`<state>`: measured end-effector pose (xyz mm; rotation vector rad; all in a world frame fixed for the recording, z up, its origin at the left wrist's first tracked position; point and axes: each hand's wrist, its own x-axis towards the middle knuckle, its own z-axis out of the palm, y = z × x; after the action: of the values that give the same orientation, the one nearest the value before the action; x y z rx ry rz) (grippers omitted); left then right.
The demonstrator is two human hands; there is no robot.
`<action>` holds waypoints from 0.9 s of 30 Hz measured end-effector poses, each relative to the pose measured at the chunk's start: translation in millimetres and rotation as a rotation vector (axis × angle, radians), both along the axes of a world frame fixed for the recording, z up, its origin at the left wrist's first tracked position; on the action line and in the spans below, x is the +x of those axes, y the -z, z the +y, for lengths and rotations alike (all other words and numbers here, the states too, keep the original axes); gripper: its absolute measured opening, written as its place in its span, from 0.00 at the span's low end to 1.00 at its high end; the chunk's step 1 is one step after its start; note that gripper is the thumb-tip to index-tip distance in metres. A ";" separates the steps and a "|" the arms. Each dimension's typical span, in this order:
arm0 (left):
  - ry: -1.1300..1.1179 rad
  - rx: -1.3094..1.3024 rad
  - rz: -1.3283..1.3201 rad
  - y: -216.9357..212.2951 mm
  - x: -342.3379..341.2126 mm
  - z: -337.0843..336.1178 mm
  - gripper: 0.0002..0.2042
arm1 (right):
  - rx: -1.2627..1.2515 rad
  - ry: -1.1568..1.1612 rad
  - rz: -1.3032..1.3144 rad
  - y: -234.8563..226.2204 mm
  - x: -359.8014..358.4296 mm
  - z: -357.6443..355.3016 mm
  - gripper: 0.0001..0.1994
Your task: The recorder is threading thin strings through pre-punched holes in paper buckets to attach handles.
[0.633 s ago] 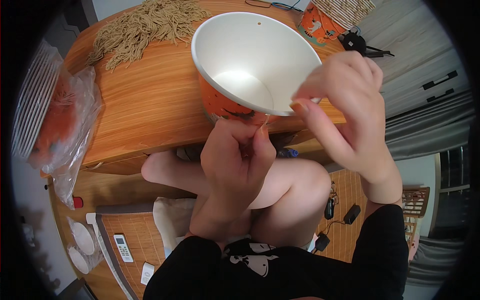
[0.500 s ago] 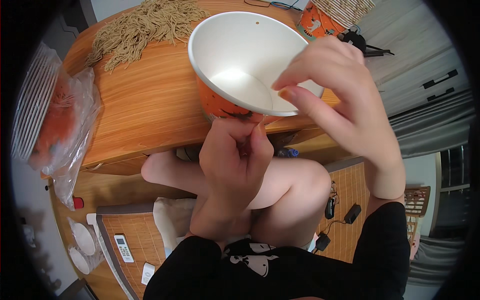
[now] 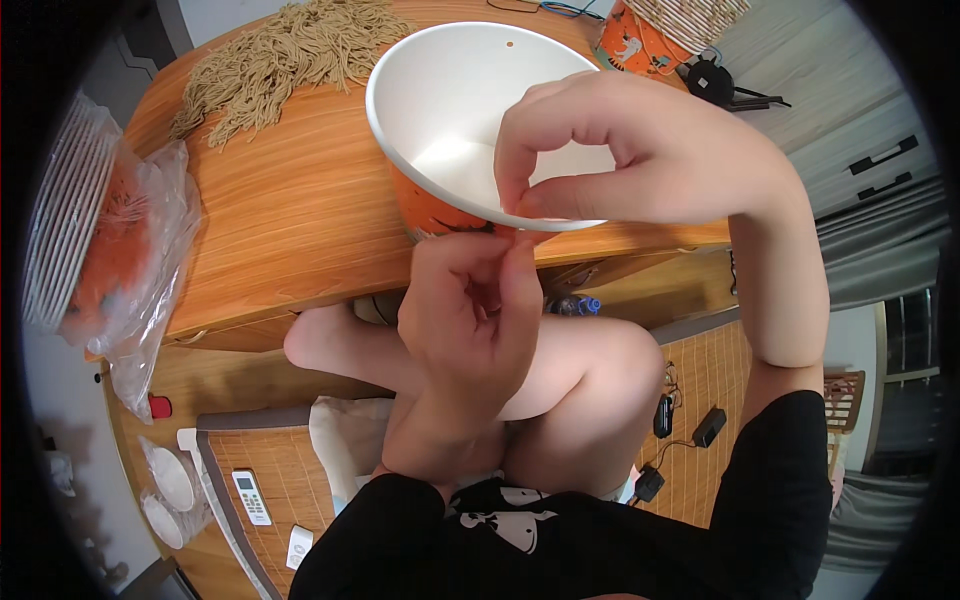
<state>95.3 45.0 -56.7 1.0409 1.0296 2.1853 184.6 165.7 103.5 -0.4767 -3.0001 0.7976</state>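
Observation:
A large paper bucket (image 3: 425, 95), white inside and orange with dark printed figures outside, stands tilted toward me at the table's near edge. There is a small hole in its far wall, just under the rim. My left hand (image 3: 465, 310) is closed in a pinch against the outside of the near wall, below the rim. Over the mouth of the bucket arches my right hand (image 3: 640, 150), thumb and forefinger pinched together inside the near rim, opposite the left fingertips. Whatever lies between either pair of fingertips is too small or hidden to make out.
Tan cords (image 3: 290, 65) lie heaped at the table's far left. Nested buckets in a clear plastic bag (image 3: 165, 240) are at the left edge. Back right stands another orange bucket (image 3: 635, 45) with cord-like strands over it, beside a black round object (image 3: 709, 82). A remote control (image 3: 251, 497) lies below left.
My right hand has come left and down from above the bucket's right side to the near rim, its thumb and forefinger closing together. My left hand stays at the outer wall.

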 end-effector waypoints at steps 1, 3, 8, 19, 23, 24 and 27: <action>-0.001 0.001 0.001 -2.6 2.7 -1.9 0.05 | 0.058 0.026 0.053 2.1 1.4 -2.4 0.09; -0.010 -0.019 -0.273 -12.2 5.8 -8.4 0.03 | 0.164 0.041 0.226 3.2 3.1 -11.2 0.05; 0.230 -0.026 0.112 -13.4 -26.4 -22.0 0.06 | 0.667 0.236 0.539 13.3 16.4 -66.3 0.11; 0.413 -0.001 -0.119 -21.7 -23.4 -16.5 0.07 | 0.950 0.424 0.705 113.9 19.3 -96.9 0.15; 0.383 -0.026 -0.102 -28.3 -22.7 -16.0 0.05 | 0.790 0.415 0.722 116.0 36.2 -96.6 0.14; 0.387 -0.023 -0.099 -28.2 -21.8 -15.3 0.05 | 0.756 0.402 0.761 116.1 40.2 -96.0 0.15; 0.366 -0.031 -0.079 -27.1 -21.6 -15.6 0.05 | 0.564 0.540 1.190 112.0 39.9 -83.4 0.15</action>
<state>73.7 29.4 -29.6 1.0286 0.7656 1.8907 224.5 82.3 -8.5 -0.4887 -1.7243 0.0637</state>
